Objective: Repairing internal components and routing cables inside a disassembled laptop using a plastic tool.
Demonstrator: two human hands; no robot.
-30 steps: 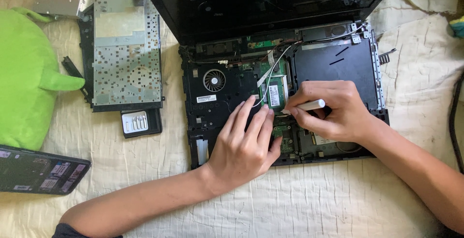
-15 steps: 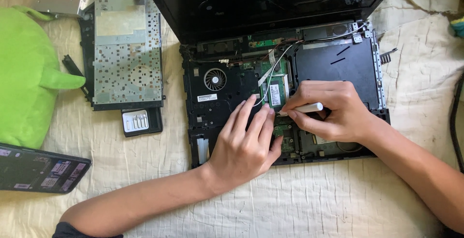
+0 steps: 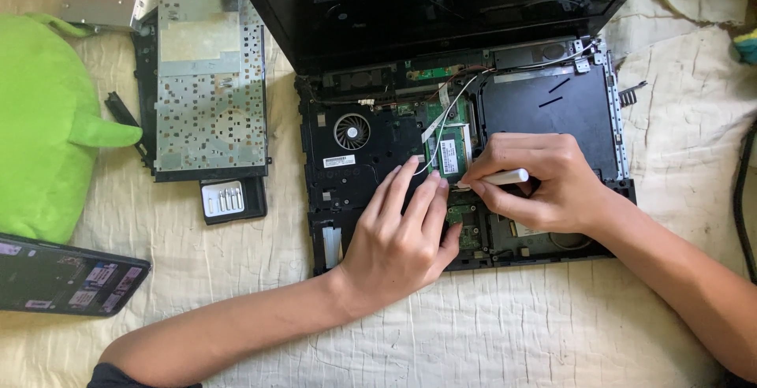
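Hands inside an open laptop (image 3: 394,136)
Left hand (image 3: 398,234) lies flat, fingers spread, steadying it; right hand (image 3: 544,179) fingers pinch a white tool (image 3: 505,176) like a pencil

An opened black laptop (image 3: 394,151) lies flat on a cream cloth, keyboard cover removed, screen tilted back, its round fan and green circuit boards exposed. A small green card (image 3: 449,151) with a white label sits near the middle, thin wires running to it. A slim white tool (image 3: 505,177) lies almost level, tip touching the card's lower edge
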